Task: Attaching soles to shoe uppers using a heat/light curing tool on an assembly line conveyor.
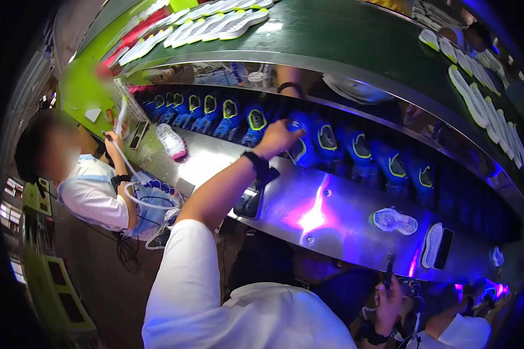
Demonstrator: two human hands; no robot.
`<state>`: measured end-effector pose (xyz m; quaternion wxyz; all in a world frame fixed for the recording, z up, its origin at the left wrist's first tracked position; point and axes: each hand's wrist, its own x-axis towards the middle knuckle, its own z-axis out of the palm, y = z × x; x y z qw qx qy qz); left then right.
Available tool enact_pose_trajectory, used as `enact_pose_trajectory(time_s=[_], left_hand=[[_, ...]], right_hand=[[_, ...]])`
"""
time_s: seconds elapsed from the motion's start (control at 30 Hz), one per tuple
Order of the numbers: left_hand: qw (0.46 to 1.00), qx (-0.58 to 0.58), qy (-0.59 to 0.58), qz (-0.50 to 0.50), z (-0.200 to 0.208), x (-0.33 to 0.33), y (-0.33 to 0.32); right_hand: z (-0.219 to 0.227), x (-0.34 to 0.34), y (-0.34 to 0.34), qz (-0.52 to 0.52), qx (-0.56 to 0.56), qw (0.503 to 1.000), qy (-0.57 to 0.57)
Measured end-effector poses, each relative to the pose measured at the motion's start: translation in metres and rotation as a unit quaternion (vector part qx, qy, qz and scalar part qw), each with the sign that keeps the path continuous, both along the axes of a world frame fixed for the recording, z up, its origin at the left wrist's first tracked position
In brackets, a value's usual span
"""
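My left hand (pixel 280 138) reaches over the metal bench to the row of blue shoes. Its fingers are closed at the upper part of one blue shoe (pixel 303 152), which has a yellow-green collar; the grip is partly hidden. Low on the right, my right hand (pixel 388 299) holds a slim dark-handled brush (pixel 389 269) upright by the bench edge. Purple light blurs the brush tip. More blue shoes (pixel 327 138) stand side by side along the dark conveyor, on both sides of my left hand.
Soles (pixel 395 221) lie on the metal bench (pixel 273 198), with a phone (pixel 248 202) near my left forearm. White soles line the green shelf (pixel 308 29). A co-worker (pixel 93 192) sits at left holding a white hose; another person's arm (pixel 288 78) shows across the line.
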<state>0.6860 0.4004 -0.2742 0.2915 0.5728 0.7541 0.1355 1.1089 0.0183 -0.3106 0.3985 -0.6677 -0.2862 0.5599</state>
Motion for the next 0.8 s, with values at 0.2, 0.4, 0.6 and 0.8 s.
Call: enact_pose_trajectory(time_s=[0.2, 0.4, 0.6, 0.8], left_hand=[[0.971, 0.023, 0.228, -0.074, -0.078, -0.071, 0.101], [0.892, 0.136, 0.41, -0.135, -0.104, 0.034, 0.136], [0.947, 0.073, 0.229, -0.212, -0.107, 0.179, 0.114], [0.97, -0.072, 0.153, -0.175, -0.097, 0.18, 0.084]], right_hand=[[0.018, 0.0, 0.003, -0.012, -0.031, 0.999, 0.006], [0.013, 0.007, -0.008, -0.062, -0.063, 0.996, -0.025], [0.022, -0.007, 0.007, -0.042, -0.018, 0.998, -0.036], [0.034, -0.003, -0.001, -0.066, 0.012, 0.998, -0.016]])
